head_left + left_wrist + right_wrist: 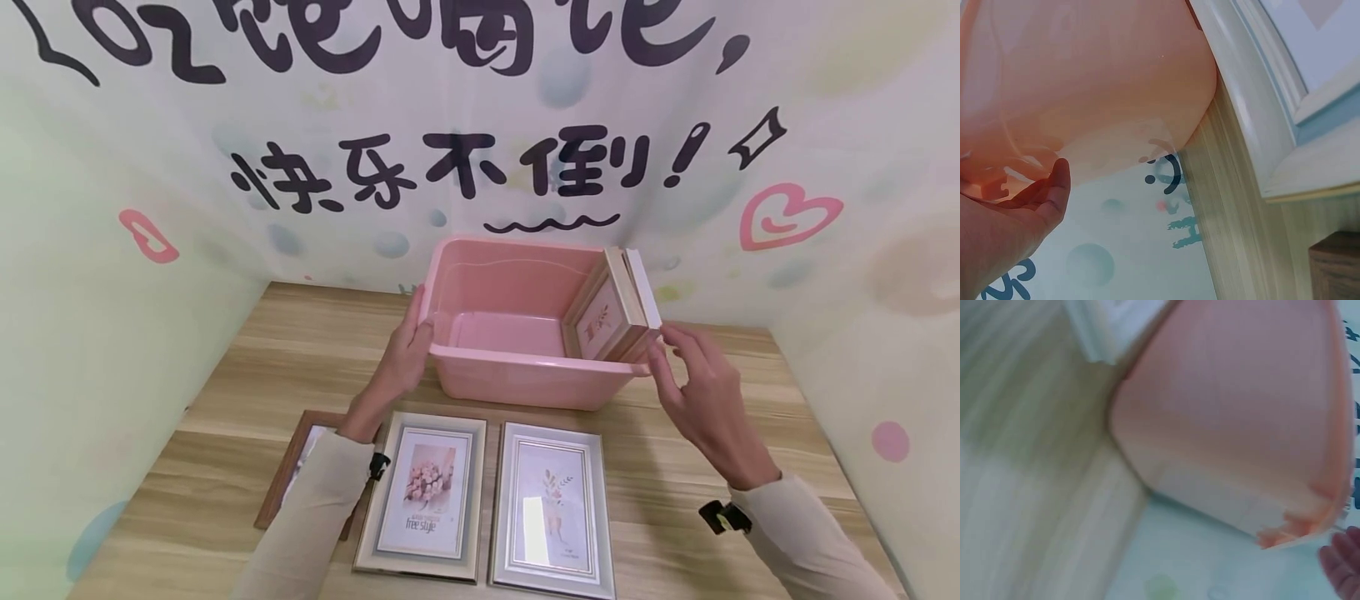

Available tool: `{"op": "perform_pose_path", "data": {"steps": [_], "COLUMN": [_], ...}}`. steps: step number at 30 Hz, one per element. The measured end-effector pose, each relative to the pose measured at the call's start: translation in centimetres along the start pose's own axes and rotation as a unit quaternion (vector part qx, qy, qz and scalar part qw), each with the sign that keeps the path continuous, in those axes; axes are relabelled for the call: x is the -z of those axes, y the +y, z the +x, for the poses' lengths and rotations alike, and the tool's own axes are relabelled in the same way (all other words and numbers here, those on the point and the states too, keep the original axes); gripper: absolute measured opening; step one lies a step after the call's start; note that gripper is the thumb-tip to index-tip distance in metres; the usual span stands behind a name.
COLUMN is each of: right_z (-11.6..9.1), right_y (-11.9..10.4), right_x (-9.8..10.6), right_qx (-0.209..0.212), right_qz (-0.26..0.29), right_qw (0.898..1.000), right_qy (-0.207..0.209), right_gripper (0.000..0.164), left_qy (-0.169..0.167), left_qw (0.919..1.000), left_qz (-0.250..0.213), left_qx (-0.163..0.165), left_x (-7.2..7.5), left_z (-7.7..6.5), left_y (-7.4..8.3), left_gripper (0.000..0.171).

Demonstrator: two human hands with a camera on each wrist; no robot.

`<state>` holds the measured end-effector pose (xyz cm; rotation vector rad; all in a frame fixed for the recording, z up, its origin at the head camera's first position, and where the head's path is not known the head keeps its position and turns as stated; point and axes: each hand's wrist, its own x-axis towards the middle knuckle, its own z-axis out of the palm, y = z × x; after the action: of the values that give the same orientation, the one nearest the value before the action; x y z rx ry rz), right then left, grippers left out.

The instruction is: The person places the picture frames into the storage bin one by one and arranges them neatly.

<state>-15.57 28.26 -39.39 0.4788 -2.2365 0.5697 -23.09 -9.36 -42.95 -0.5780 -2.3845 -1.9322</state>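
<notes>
A pink plastic basin [517,379] stands on the wooden table against the wall. My left hand [408,354] grips its left rim, with the thumb on the inner side; the left wrist view shows the fingers curled up under the rim. Inside the basin, wooden and white picture frames [609,321] stand on edge, leaning at the right end. My right hand [697,387] is at the basin's right front corner, its thumb and fingertips close to the rim and the white frame's edge. In the blurred right wrist view, the right-hand fingers [1342,562] appear just off the rim.
In front of the basin lie a champagne frame with a flower picture [423,496] and a silver frame [553,508]. A brown wooden frame [288,467] lies partly under the left forearm. A printed wall covering [337,242] rises behind the table [225,417].
</notes>
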Motion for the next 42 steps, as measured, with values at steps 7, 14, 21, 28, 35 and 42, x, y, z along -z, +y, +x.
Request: {"op": "perform_pose_path", "data": {"steps": [7, 14, 21, 28, 35, 42], "right_z": [-2.2, -4.2, -6.2, -7.7, -8.6, -9.5], "right_y": [0.2, 0.3, 0.1, -0.1, -0.2, -0.6], "right_x": [-0.3, -1.3, -2.5, -3.6, -4.5, -6.2], "right_qx": [0.018, 0.025, 0.021, 0.002, -0.043, -0.070], "right_qz": [0.016, 0.020, 0.050, 0.072, 0.115, 0.147], "right_qw": [0.999, 0.999, 0.996, 0.974, 0.936, 0.908], "right_qy": [0.037, 0.034, -0.074, -0.217, -0.330, -0.386], "right_gripper": [0.035, 0.031, 0.021, 0.057, 0.070, 0.075], "left_qy": [0.001, -0.007, -0.006, 0.003, -0.002, -0.009], "left_qw": [1.0000, 0.9999, 0.9998, 0.9999, 0.9997, 0.9997], "left_qz": [0.003, -0.009, -0.006, 0.001, 0.003, -0.001], "left_qx": [-0.006, 0.013, 0.015, 0.012, 0.022, 0.025], "left_x": [0.1, 0.2, 0.3, 0.1, 0.1, 0.1], "left_z": [0.0, -0.5, -0.2, 0.2, 0.1, 0.0], "left_y": [0.0, 2.2, 1.7, 0.0, 0.4, 1.1], "left_gripper": [0.061, 0.060, 0.060, 0.061, 0.060, 0.060]}}
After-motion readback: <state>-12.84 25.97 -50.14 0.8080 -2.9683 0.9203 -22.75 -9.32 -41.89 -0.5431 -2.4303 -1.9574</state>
